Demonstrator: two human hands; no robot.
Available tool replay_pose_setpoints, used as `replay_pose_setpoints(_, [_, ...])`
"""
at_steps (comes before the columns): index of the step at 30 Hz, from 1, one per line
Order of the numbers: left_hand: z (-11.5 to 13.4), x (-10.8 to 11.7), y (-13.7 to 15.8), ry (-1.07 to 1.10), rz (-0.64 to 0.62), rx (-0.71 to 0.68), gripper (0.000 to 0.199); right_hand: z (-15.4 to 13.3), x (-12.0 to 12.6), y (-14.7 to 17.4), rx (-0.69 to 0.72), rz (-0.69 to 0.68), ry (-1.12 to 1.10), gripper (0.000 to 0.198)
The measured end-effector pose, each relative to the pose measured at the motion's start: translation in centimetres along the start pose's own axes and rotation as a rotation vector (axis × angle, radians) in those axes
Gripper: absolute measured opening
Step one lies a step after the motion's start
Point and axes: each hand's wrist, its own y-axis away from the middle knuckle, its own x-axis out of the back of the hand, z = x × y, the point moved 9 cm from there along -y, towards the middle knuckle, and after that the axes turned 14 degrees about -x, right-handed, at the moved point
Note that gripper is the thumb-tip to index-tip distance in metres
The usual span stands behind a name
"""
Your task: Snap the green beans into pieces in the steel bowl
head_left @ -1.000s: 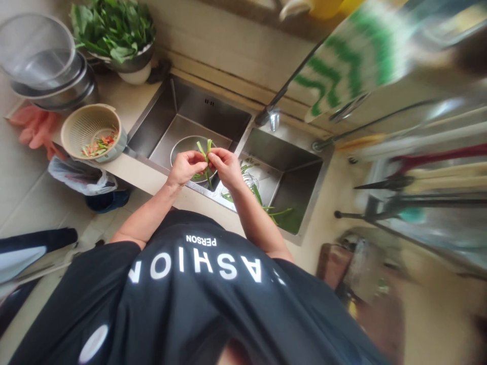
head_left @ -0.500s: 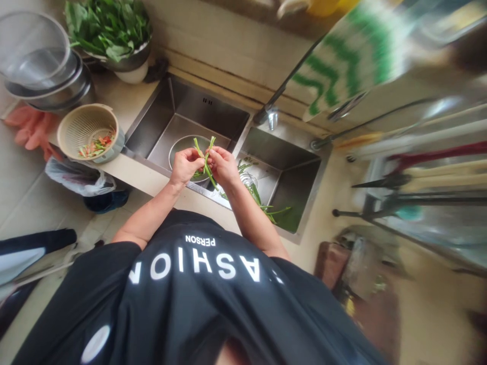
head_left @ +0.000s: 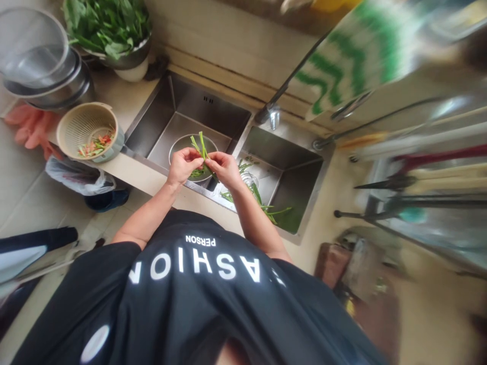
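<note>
Over the sink's front edge, my left hand [head_left: 185, 165] pinches green vegetable stems [head_left: 201, 144] between thumb and fingers. My right hand [head_left: 223, 167] grips the same stems from the other side, its fingertips close to the left ones. The upper stem ends stick up above both hands; the lower parts are mostly hidden behind my fingers. Below and behind the hands, a round metal bowl [head_left: 176, 143] in the left basin holds some green pieces. More green stems [head_left: 255, 192] lie in the right basin, beside my right wrist.
The double steel sink [head_left: 146, 124] has a faucet [head_left: 273, 116] between its basins. To the left stand a beige colander [head_left: 72, 129] with red and green scraps, stacked bowls [head_left: 57, 94] and a bowl of leafy greens [head_left: 110, 35]. A dish rack [head_left: 384, 215] is at the right.
The stem ends, earlier spread apart in a V, are now closer together and lean left. My right hand has shifted slightly down and right; the left hand has barely moved.
</note>
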Motion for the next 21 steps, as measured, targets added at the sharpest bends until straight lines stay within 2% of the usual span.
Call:
replay_pose_setpoints(6, [0.2, -0.6, 0.0, 0.031, -0.020, 0.008, 0.028, -1.8, 0.3, 0.8, 0.137, 0.111, 0.200, 0.021])
replay_pose_setpoints(10, [0.3, -0.6, 0.1, 0.022, 0.009, -0.013, 0.023, -1.9, 0.1, 1.1, 0.158, 0.164, 0.209, 0.016])
replay_pose_setpoints(13, [0.3, -0.7, 0.3, 0.029, 0.042, -0.022, 0.022, -0.9, -0.1, 0.8, 0.099, 0.190, 0.115, 0.015])
replay_pose_setpoints(18, [-0.6, -0.9, 0.6, 0.069, 0.113, -0.001, 0.022, 2.3, -1.4, -0.6, -0.118, 0.089, -0.246, 0.024])
replay_pose_setpoints(21, [-1.3, -0.6, 0.5, 0.073, 0.120, -0.019, 0.025, 3.0, -1.7, -0.9, -0.170, 0.055, -0.326, 0.029])
